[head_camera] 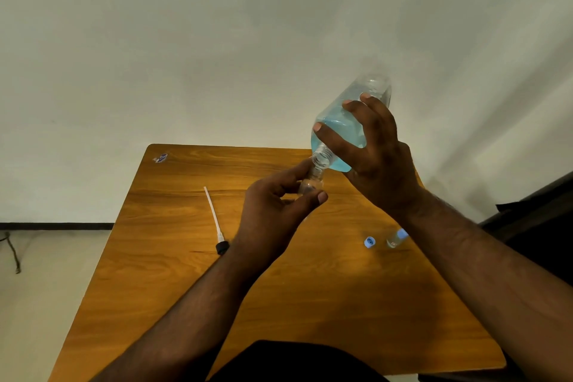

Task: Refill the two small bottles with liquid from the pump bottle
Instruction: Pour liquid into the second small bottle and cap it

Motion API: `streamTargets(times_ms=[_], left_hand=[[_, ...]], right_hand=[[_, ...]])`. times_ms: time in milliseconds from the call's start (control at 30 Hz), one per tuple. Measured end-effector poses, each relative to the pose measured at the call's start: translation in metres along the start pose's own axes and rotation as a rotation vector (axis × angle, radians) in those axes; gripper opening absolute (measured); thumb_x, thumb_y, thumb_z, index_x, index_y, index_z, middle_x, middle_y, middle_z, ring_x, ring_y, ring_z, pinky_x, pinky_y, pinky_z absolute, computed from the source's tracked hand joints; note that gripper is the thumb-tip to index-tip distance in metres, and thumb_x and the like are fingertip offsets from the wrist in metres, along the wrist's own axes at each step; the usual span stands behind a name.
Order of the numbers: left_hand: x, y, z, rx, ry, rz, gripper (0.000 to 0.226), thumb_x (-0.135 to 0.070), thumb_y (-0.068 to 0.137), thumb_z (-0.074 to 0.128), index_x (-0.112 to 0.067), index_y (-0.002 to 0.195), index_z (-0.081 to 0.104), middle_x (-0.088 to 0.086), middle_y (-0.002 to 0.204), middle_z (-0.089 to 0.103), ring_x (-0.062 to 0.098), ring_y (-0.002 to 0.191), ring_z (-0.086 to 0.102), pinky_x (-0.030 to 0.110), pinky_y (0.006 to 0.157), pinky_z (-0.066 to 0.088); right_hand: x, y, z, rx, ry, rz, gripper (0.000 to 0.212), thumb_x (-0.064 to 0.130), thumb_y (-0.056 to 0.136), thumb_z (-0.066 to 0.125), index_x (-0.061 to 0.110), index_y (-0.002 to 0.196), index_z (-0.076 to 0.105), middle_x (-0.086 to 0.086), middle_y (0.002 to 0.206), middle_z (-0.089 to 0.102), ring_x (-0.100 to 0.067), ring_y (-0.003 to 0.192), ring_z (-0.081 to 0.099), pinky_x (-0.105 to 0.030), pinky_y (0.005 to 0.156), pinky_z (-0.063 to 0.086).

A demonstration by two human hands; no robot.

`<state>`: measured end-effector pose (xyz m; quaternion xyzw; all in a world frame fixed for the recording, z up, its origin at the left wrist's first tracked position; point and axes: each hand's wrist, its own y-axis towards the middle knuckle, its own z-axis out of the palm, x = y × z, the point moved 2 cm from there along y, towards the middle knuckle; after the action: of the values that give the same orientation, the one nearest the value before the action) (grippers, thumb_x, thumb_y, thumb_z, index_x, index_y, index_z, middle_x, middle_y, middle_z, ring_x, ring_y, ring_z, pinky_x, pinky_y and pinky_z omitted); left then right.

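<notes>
My right hand (pixel 376 152) grips the big clear bottle (pixel 347 124) with blue liquid, tipped neck-down above the wooden table (pixel 173 273). Its open threaded mouth meets the mouth of a small clear bottle (pixel 311 183), which my left hand (pixel 276 211) pinches between thumb and fingers. The pump head with its long white tube (pixel 214 217) lies on the table to the left of my left hand. A loose blue cap (pixel 369 242) lies on the table at the right. Beside it lies a second small bottle (pixel 397 238) with a blue cap, partly behind my right forearm.
A small blue-and-white scrap (pixel 160 158) lies at the table's far left corner. A pale wall stands behind the table. A dark piece of furniture (pixel 539 220) stands at the right edge. Pale floor runs along the table's left side.
</notes>
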<state>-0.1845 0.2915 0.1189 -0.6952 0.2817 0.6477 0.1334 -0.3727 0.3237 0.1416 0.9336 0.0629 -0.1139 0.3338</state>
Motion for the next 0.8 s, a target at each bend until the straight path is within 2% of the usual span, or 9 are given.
streamTargets(times_ms=[100,333,533,800], left_hand=[[0.0001,0.0004,-0.0001,-0.001,-0.012,-0.006,0.055,-0.015,0.083,0.074,-0.016,0.135,0.056,-0.001,0.123,0.068,0.009,0.107,0.066,0.023,0.078,0.058],[0.0,-0.0008,-0.0001,-0.014,-0.029,-0.016,0.055,-0.014,0.082,0.075,-0.016,0.134,0.058,-0.003,0.122,0.069,0.006,0.108,0.065,0.028,0.082,0.059],[-0.0006,-0.0005,-0.0014,-0.005,-0.027,-0.005,0.053,-0.013,0.084,0.074,-0.017,0.134,0.058,-0.003,0.12,0.069,0.006,0.107,0.065,0.015,0.078,0.055],[0.0004,0.0005,-0.0014,-0.005,-0.026,0.01,0.053,-0.014,0.084,0.074,-0.015,0.134,0.058,-0.002,0.122,0.069,0.003,0.108,0.065,0.013,0.077,0.054]], right_hand=[[-0.0004,-0.0003,0.0002,0.006,-0.002,0.001,0.082,0.006,0.082,0.069,0.033,0.142,0.02,-0.015,0.138,0.029,-0.038,0.133,0.028,-0.044,0.077,0.056],[0.0005,0.0008,0.0003,0.005,-0.013,-0.001,0.08,0.005,0.082,0.069,0.032,0.142,0.023,-0.015,0.138,0.03,-0.039,0.132,0.031,-0.043,0.075,0.057],[0.0011,0.001,0.0005,0.021,-0.006,0.003,0.081,0.004,0.082,0.068,0.033,0.142,0.021,-0.015,0.139,0.03,-0.04,0.132,0.033,-0.045,0.075,0.058],[0.0018,0.0018,-0.0011,0.022,-0.006,0.008,0.08,0.004,0.082,0.068,0.033,0.142,0.023,-0.014,0.139,0.029,-0.041,0.132,0.034,-0.044,0.074,0.059]])
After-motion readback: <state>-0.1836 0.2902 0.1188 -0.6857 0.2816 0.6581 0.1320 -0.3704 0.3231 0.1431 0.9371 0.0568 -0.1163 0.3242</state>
